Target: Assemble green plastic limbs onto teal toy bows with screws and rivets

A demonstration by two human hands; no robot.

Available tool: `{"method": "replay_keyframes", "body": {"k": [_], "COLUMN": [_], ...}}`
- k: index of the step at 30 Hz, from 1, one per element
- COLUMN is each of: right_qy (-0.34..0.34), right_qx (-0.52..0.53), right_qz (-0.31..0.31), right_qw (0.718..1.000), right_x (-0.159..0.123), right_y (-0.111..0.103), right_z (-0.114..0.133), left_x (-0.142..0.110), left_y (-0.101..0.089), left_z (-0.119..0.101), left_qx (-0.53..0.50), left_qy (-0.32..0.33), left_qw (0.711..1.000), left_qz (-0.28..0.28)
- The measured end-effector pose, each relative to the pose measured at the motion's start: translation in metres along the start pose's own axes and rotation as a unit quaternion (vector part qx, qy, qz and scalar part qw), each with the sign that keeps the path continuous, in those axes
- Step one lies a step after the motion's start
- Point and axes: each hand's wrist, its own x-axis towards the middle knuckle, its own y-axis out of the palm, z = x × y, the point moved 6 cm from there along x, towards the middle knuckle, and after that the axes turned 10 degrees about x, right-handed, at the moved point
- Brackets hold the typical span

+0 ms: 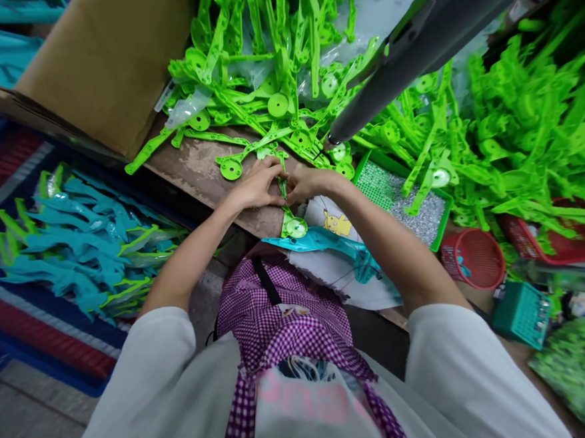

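Observation:
My left hand (256, 187) and my right hand (306, 183) meet at the edge of the wooden table (193, 169), both pinched on one green plastic piece (289, 214). Its round disc end hangs below my fingers, just above a teal plastic piece (324, 242) that lies across a white cloth (349, 275). A big heap of the same green plastic pieces (272, 67) lies right behind my hands.
A cardboard box (106, 65) stands at the back left. A green tray of small metal parts (406, 201) and a red basket (473, 258) sit to the right. A crate of teal and green pieces (81, 244) lies lower left. A grey bar (425, 43) slants overhead.

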Motion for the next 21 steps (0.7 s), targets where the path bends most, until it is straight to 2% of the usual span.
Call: {"method": "replay_keyframes", "body": {"k": [3, 5, 8, 11, 15, 18, 21], "right_qy": [-0.045, -0.097, -0.149, -0.143, -0.141, -0.146, -0.149], "right_qx": [0.013, 0.054, 0.142, 0.168, 0.161, 0.139, 0.124], "right_qz": [-0.035, -0.108, -0.259, -0.356, -0.392, -0.390, -0.385], "right_qw": [0.998, 0.988, 0.944, 0.908, 0.895, 0.898, 0.902], "right_x": [-0.010, -0.022, -0.043, -0.054, -0.053, -0.050, -0.049], "right_y": [0.008, 0.015, 0.026, 0.037, 0.043, 0.047, 0.049], "right_z": [-0.006, -0.013, -0.024, -0.030, -0.029, -0.029, -0.030], "left_x": [-0.004, -0.010, -0.018, -0.027, -0.044, -0.058, -0.065], "left_y": [0.000, -0.001, -0.004, -0.006, -0.001, 0.005, 0.010], "left_z": [-0.002, -0.004, -0.006, -0.005, -0.011, -0.024, -0.039], "left_qx": [0.009, 0.002, -0.021, -0.033, 0.006, 0.040, 0.053], "left_qy": [-0.008, -0.002, 0.007, -0.019, -0.087, -0.137, -0.150], "left_qw": [1.000, 1.000, 0.998, 0.994, 0.986, 0.977, 0.973], "left_qz": [-0.001, -0.014, -0.054, -0.102, -0.141, -0.161, -0.166]}}
